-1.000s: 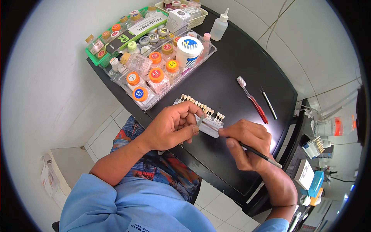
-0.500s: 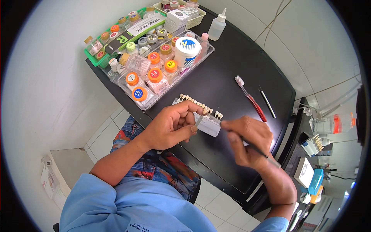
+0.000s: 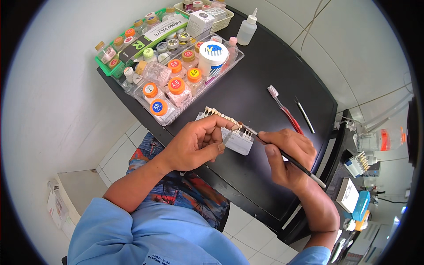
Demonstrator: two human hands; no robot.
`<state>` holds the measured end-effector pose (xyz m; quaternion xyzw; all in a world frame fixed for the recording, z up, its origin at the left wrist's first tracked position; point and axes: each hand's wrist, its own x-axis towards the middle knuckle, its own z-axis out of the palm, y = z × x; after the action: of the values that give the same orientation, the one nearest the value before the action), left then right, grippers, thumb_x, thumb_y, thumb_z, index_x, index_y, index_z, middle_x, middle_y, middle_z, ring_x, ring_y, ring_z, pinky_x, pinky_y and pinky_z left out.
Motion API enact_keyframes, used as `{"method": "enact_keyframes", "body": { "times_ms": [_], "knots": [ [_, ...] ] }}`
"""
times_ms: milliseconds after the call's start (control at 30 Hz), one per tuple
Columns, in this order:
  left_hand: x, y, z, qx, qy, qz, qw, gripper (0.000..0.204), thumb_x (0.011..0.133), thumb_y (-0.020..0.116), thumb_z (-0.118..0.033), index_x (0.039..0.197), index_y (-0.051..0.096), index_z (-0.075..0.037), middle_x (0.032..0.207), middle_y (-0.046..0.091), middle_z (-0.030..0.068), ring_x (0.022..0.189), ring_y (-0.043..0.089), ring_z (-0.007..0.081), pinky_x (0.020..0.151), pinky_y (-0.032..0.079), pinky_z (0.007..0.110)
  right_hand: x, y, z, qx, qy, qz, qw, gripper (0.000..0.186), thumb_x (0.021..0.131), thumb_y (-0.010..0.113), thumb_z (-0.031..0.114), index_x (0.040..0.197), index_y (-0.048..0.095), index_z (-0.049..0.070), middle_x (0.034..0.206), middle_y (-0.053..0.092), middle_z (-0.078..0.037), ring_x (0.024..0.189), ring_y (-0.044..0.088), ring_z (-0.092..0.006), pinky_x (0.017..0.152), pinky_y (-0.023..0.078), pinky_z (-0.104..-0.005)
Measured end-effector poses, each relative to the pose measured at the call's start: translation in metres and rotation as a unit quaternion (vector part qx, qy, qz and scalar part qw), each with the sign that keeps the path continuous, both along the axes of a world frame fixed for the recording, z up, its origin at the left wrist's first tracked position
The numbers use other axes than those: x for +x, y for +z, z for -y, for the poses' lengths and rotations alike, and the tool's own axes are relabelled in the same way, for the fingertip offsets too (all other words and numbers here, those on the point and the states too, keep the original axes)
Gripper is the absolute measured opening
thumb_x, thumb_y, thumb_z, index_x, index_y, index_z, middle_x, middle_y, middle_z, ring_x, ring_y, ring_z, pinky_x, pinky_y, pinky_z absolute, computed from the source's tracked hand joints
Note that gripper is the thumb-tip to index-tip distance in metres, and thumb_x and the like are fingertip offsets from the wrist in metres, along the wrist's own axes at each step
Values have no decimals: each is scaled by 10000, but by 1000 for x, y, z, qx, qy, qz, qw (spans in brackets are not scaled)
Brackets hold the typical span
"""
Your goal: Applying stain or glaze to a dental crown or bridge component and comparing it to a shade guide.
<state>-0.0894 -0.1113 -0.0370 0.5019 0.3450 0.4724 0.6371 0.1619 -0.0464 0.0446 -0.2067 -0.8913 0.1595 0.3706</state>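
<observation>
The left hand [image 3: 194, 145] pinches a small shade tab [image 3: 228, 138] over the tooth shade guide [image 3: 229, 130] on the black table [image 3: 265, 79]; the right hand [image 3: 287, 154] grips a thin brush [image 3: 282, 154], tip at the tab; light, stiff, likely fragile; best held by its stem.

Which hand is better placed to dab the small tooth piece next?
Right. The right hand holds the fine brush, its tip at the tooth piece pinched in the left hand.
</observation>
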Motion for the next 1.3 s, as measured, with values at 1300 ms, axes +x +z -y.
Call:
{"method": "enact_keyframes", "body": {
  "times_ms": [1300],
  "knots": [
    [4, -4, 4, 40, 44, -38, 998, 383, 953, 646, 49, 1333, 663, 7, 788, 577, -31, 647, 530, 22, 595, 434, 219, 7, 5, -6, 41, -41, 4, 998, 64, 904, 720, -31, 966, 736, -33, 931, 715, -168, 776, 694, -281, 740, 576, -363]
  ]
}}
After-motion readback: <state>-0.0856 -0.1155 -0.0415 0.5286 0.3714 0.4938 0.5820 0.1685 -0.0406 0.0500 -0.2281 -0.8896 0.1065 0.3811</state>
